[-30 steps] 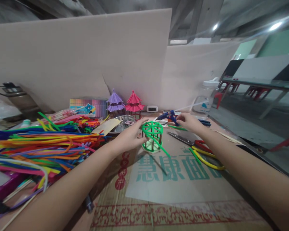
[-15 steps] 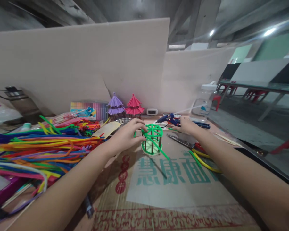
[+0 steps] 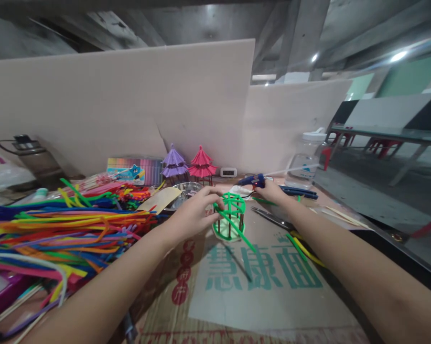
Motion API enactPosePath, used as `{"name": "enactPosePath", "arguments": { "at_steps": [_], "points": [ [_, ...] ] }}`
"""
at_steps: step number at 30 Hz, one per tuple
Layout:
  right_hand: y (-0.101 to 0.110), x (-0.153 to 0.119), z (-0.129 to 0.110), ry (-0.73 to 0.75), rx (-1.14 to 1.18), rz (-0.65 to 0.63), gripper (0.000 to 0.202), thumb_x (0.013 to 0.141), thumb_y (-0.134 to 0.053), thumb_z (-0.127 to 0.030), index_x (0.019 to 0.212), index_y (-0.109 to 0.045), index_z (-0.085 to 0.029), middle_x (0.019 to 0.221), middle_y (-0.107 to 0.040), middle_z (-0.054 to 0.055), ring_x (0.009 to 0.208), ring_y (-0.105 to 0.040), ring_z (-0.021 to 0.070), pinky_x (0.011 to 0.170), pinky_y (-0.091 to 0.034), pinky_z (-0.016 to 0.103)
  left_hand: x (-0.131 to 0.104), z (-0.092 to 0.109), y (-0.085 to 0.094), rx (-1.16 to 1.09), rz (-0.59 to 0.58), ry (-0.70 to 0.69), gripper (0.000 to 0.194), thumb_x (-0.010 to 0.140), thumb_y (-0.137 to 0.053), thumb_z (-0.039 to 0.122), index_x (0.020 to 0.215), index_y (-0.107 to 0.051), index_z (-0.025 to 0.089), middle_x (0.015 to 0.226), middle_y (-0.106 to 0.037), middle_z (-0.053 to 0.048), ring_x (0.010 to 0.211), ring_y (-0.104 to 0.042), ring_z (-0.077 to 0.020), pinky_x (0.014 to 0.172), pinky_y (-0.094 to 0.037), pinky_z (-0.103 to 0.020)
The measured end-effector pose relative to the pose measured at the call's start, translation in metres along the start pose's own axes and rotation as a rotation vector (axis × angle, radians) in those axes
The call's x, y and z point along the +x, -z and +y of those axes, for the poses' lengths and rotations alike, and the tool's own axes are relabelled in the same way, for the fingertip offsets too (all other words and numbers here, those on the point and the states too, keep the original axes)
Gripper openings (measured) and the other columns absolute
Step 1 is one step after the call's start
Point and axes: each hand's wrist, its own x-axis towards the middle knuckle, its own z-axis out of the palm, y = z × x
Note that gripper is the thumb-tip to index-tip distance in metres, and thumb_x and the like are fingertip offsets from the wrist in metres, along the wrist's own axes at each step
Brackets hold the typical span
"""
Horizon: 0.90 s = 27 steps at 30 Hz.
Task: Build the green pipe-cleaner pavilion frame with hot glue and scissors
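Observation:
My left hand (image 3: pixel 197 212) holds a green pipe cleaner (image 3: pixel 240 230) between thumb and fingers, beside a small round frame (image 3: pixel 230 222) with a green top, brown posts and a pale green base. The strip slants down to the right in front of the frame. My right hand (image 3: pixel 269 192) is closed round the handle of a blue glue gun (image 3: pixel 252 180), whose nozzle points left. Just below that hand, scissors (image 3: pixel 271 218) lie on the cardboard (image 3: pixel 165 306).
Many coloured pipe cleaners (image 3: pixel 75 229) cover the left side. Behind stand a purple pagoda (image 3: pixel 174 165), a pink pagoda (image 3: pixel 201 163), a small clock (image 3: pixel 228 172) and a clear jar (image 3: pixel 305 160). A metal bowl (image 3: pixel 187 191) sits behind my left hand.
My right hand has moved slightly left and closed on the glue gun. The view has tilted up a little. My left hand still holds the green strip by the frame.

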Motion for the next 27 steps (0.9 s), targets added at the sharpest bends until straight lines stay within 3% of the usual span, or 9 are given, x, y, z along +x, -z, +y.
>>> {"name": "enactPosePath", "arguments": {
  "at_steps": [4,8,11,14,17,21,24,27],
  "points": [
    [0.019,-0.023,-0.011,0.005,0.128,0.042,0.024,0.083,-0.064,-0.034,0.095,-0.07,-0.014,0.078,-0.074,0.012,0.081,-0.072,0.0288,0.071,-0.055,0.034,0.001,0.002,-0.002,0.001,0.04,-0.034,0.013,0.084,-0.061,0.011,0.091,-0.062,0.021,0.123,-0.057,-0.007,0.12,-0.055,-0.0223,0.102,-0.047,-0.04],
    [0.039,-0.077,-0.029,0.09,0.321,0.043,0.035,0.093,-0.052,-0.043,0.112,-0.066,-0.017,0.096,-0.076,0.011,0.082,-0.073,0.0233,0.075,-0.059,0.033,0.002,0.004,-0.003,0.006,0.02,-0.032,0.016,0.083,-0.059,0.008,0.093,-0.06,0.02,0.117,-0.062,-0.007,0.113,-0.059,-0.0221,0.098,-0.049,-0.04],
    [0.045,-0.124,-0.04,0.219,0.526,0.04,0.034,0.088,-0.057,-0.053,0.104,-0.068,-0.024,0.101,-0.075,0.008,0.079,-0.073,0.0222,0.076,-0.06,0.036,0.002,0.002,-0.002,-0.004,0.043,-0.022,0.037,0.081,-0.061,0.008,0.115,-0.055,0.022,0.12,-0.063,-0.008,0.116,-0.059,-0.0227,0.102,-0.047,-0.041],
    [0.04,-0.156,-0.04,0.273,0.649,0.017,0.03,0.085,-0.063,-0.055,0.097,-0.067,-0.029,0.1,-0.074,0.005,0.081,-0.072,0.0229,0.079,-0.06,0.04,0.001,-0.005,-0.003,-0.048,0.074,-0.033,0.063,0.078,-0.069,0.013,0.135,-0.045,0.023,0.141,-0.051,-0.011,0.134,-0.047,-0.0252,0.114,-0.038,-0.045],
    [0.026,-0.17,-0.035,0.273,0.661,-0.009,0.032,0.08,-0.064,-0.062,0.084,-0.066,-0.03,0.084,-0.073,0.004,0.073,-0.07,0.0235,0.073,-0.061,0.042,-0.001,-0.011,-0.009,-0.181,0.016,0.032,0.074,0.077,-0.072,0.016,0.142,-0.039,0.024,0.148,-0.045,-0.013,0.137,-0.046,-0.0269,0.114,-0.039,-0.046],
    [0.017,-0.177,-0.033,0.291,0.569,0.061,0.04,0.073,-0.063,-0.071,0.069,-0.06,-0.032,0.067,-0.066,0.003,0.065,-0.064,0.0241,0.066,-0.058,0.043,-0.005,-0.015,-0.026,-0.429,-0.065,0.15,0.082,0.08,-0.067,0.015,0.151,-0.026,0.028,0.146,-0.049,-0.012,0.121,-0.061,-0.0239,0.099,-0.053,-0.04],
    [0.021,-0.181,-0.035,0.316,0.54,0.049,0.035,0.073,-0.064,-0.068,0.073,-0.061,-0.033,0.074,-0.068,0.004,0.071,-0.066,0.0261,0.069,-0.056,0.044,-0.008,-0.017,-0.037,-0.473,-0.077,0.2,0.082,0.082,-0.069,0.02,0.151,-0.026,0.026,0.14,-0.055,-0.012,0.113,-0.065,-0.0235,0.095,-0.056,-0.041],
    [0.027,-0.182,-0.035,0.317,0.522,0.02,0.029,0.075,-0.065,-0.062,0.082,-0.064,-0.034,0.085,-0.073,0.005,0.081,-0.068,0.0291,0.074,-0.056,0.046,-0.011,-0.019,-0.043,-0.417,-0.007,0.194,0.079,0.082,-0.072,0.028,0.149,-0.032,0.025,0.146,-0.05,-0.013,0.124,-0.059,-0.0264,0.102,-0.052,-0.043]
  ]
}}
